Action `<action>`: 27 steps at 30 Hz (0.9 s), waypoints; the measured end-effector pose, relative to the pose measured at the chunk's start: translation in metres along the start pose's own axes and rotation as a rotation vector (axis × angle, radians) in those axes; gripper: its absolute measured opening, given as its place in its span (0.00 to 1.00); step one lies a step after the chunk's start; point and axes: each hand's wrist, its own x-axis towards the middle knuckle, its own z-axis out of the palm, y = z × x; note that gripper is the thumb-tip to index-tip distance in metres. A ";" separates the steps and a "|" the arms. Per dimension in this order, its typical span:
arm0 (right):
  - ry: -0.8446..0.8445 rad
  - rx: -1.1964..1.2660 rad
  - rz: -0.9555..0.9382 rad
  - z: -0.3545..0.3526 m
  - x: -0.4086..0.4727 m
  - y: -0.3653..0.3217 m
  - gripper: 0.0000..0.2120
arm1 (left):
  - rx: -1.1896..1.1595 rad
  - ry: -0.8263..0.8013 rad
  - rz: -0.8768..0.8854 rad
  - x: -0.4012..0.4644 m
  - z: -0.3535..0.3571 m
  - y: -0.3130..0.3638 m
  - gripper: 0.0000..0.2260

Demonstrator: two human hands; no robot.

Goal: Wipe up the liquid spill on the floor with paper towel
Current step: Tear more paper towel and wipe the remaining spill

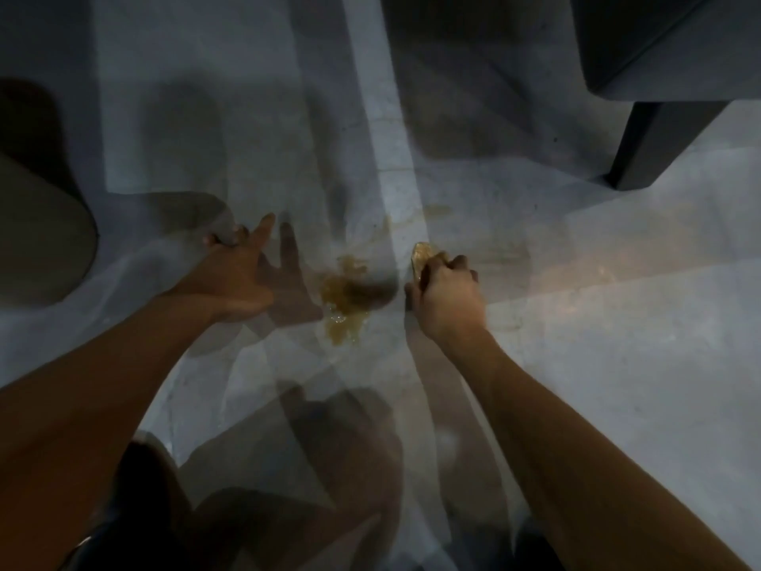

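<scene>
One brown spill on the floor; left hand beside it spread wide, right hand gripping one soaked towel.

2 hands, 1 towel wad, 1 spill, 1 furniture leg

Open floor lies from three to five o'clock of the spill, while dark furniture blocks one o'clock and a rounded object stands at nine.
</scene>
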 end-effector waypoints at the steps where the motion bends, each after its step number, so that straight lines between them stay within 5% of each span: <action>1: -0.005 -0.024 0.026 0.003 0.003 -0.003 0.18 | 0.011 0.001 0.010 0.001 0.000 -0.001 0.49; 6: 0.125 -0.068 -0.042 -0.014 0.009 0.050 0.14 | 0.030 -0.005 -0.012 0.002 0.002 0.004 0.48; 9: 0.293 -0.127 0.102 -0.041 0.036 0.103 0.13 | 0.017 -0.012 -0.014 0.002 0.003 0.006 0.48; 13: 0.196 -0.080 0.180 -0.033 0.060 0.089 0.10 | 0.002 -0.038 -0.010 0.002 0.001 0.008 0.48; 19: 0.098 0.092 -0.184 0.033 -0.007 -0.011 0.16 | 0.044 -0.027 -0.025 0.002 0.000 0.008 0.49; 22: 0.190 0.113 -0.300 0.019 -0.006 0.010 0.11 | 0.024 -0.032 -0.019 0.000 -0.002 0.009 0.49; 25: 0.324 0.056 -0.129 -0.007 0.016 0.071 0.15 | 0.011 -0.046 -0.029 -0.002 -0.004 0.010 0.49; 27: 0.293 -0.010 0.181 -0.013 0.022 0.115 0.14 | 0.004 -0.055 -0.022 -0.002 -0.003 0.009 0.49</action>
